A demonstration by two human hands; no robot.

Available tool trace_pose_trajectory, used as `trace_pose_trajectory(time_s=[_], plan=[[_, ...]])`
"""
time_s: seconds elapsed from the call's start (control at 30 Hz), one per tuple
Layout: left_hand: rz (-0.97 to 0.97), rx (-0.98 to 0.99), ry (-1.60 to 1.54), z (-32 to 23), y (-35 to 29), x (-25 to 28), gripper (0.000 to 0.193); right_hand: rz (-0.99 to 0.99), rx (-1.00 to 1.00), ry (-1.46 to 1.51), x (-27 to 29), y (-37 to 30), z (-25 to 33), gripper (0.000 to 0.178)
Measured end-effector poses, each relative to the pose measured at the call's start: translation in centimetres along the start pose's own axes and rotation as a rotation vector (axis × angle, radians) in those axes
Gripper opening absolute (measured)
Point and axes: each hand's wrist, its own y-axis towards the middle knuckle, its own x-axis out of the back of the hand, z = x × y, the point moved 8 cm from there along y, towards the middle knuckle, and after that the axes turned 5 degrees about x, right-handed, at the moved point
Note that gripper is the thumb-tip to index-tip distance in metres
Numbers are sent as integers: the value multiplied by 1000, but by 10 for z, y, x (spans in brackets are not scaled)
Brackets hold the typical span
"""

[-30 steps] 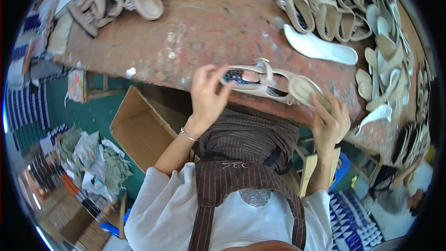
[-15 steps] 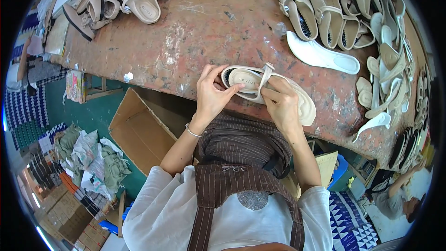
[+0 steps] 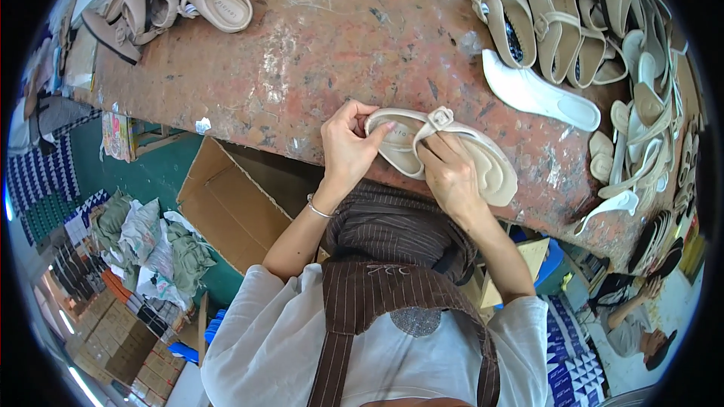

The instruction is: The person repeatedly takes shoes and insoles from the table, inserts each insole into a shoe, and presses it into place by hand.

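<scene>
A beige strapped shoe [image 3: 504, 181] lies near the front edge of the worktable, toe to the right and heel to the left. My left hand [image 3: 348, 147] grips its heel, with the thumb pressing inside on a beige insole [image 3: 400, 140]. The insole lies along the shoe's bed, close to the heel wall. My right hand [image 3: 452, 177] reaches under the strap with its fingers inside the shoe; the fingertips are hidden there. A small buckle-like ornament [image 3: 440, 116] sits on the strap.
More beige shoes [image 3: 554, 22] stand at the back right, others [image 3: 219, 0] at the back left. A white insole [image 3: 539, 92] lies beyond my right hand, near a heap of insoles [image 3: 648, 120]. A cardboard box [image 3: 230, 211] stands below the table edge. Another person [image 3: 633, 324] is at far right.
The insole now sits flatter against the heel, covering dark lining that showed there before. My right fingers have moved further in under the strap. The view has shifted slightly.
</scene>
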Motion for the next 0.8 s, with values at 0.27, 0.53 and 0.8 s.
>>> trace_pose_trajectory(time_s=[0.27, 0.53, 0.8], plan=[[-45, -30, 121, -8, 3, 4, 3, 421, 68, 130, -21, 2, 3, 51], [-5, -46, 190, -13, 7, 0, 7, 249, -169, -274, 15, -19, 10, 43], [317, -211, 688, -35, -74, -55, 22, -496, -487, -508, 111, -55, -55, 44]])
